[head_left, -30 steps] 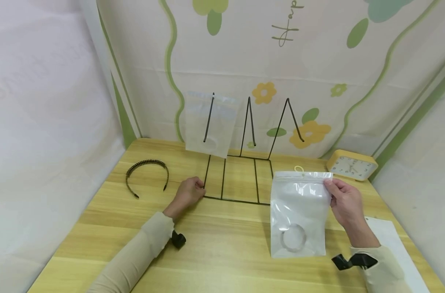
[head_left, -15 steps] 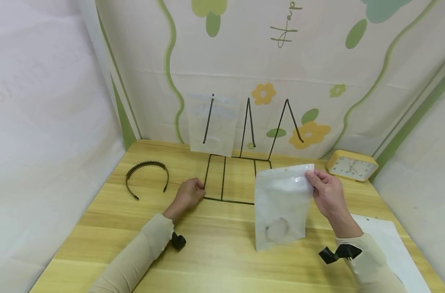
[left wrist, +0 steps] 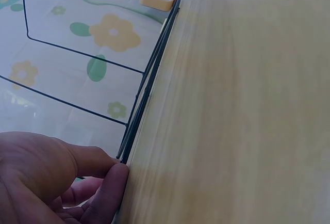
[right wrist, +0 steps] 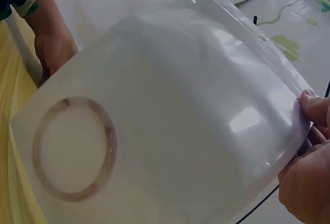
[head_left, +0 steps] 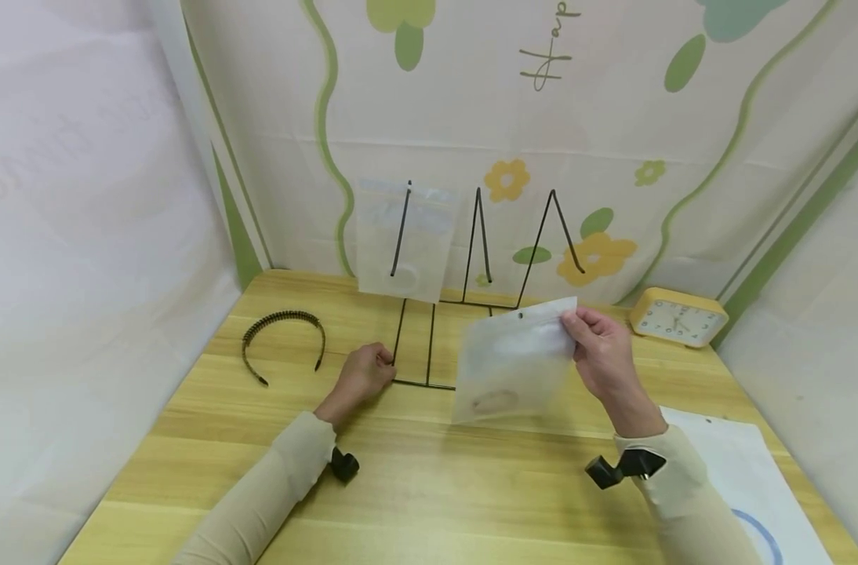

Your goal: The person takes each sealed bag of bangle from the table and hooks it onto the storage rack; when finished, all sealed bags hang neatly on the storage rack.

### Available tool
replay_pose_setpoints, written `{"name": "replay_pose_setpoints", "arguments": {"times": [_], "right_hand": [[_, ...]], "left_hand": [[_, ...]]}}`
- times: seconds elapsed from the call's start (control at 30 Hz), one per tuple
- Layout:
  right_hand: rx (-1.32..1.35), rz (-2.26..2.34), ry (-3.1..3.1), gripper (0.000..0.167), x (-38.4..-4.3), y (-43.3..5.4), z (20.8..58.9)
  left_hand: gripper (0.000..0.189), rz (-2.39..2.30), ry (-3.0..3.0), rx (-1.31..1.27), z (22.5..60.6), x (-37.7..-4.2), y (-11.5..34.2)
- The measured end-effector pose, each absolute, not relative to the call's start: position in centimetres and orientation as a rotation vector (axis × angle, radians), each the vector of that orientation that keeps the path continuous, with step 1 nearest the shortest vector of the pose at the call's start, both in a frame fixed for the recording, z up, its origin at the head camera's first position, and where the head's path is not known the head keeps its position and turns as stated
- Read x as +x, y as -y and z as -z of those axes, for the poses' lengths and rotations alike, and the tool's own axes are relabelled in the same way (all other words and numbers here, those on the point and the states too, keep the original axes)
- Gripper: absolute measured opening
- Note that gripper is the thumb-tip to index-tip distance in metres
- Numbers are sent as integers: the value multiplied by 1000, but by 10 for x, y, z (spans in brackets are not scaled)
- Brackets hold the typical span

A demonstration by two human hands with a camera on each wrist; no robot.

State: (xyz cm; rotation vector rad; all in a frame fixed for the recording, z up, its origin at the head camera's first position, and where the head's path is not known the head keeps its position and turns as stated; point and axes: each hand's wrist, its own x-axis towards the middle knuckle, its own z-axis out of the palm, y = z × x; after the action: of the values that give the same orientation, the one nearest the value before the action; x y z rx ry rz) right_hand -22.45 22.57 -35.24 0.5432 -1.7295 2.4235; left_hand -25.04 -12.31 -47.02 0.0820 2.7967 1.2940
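Note:
My right hand (head_left: 601, 357) pinches the top corner of a translucent zip bag (head_left: 517, 353), which hangs tilted over the front of a black wire display rack (head_left: 430, 345). Inside that bag a brownish ring, like a bangle (right wrist: 111, 146), shows in the right wrist view. The bag has a small hole near its top edge. At the rack's front left corner, my left hand (head_left: 361, 377) pinches the wire between thumb and finger, close to the wooden tabletop. Another translucent bag (head_left: 429, 243) hangs on the rack's left prong. The middle and right prongs hold nothing.
Left of the rack lies a dark headband (head_left: 284, 315). A yellow clock (head_left: 679, 318) stands at the back right. Beside my right forearm lies a white bag (head_left: 725, 447) with a blue ring (head_left: 763, 530) partly in view. Printed cloth walls surround the table.
My right hand has carried the zip bag leftward and slightly up toward the rack, and the bag has swung and tilted. The left hand stays at the rack corner.

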Motion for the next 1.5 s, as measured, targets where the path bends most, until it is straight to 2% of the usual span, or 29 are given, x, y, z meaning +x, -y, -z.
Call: {"name": "replay_pose_setpoints", "arguments": {"times": [0.5,0.7,1.5], "right_hand": [[581,-2434,1625,18,-228,-191,328],[633,-2425,1612,21,-233,-181,318],[546,-2449,1667,18,-248,-175,321]], "left_hand": [[17,-1289,-2812,95,471,-250,123],[16,-1293,-2806,94,468,-251,125],[15,-1274,-2837,103,474,-250,123]]}}
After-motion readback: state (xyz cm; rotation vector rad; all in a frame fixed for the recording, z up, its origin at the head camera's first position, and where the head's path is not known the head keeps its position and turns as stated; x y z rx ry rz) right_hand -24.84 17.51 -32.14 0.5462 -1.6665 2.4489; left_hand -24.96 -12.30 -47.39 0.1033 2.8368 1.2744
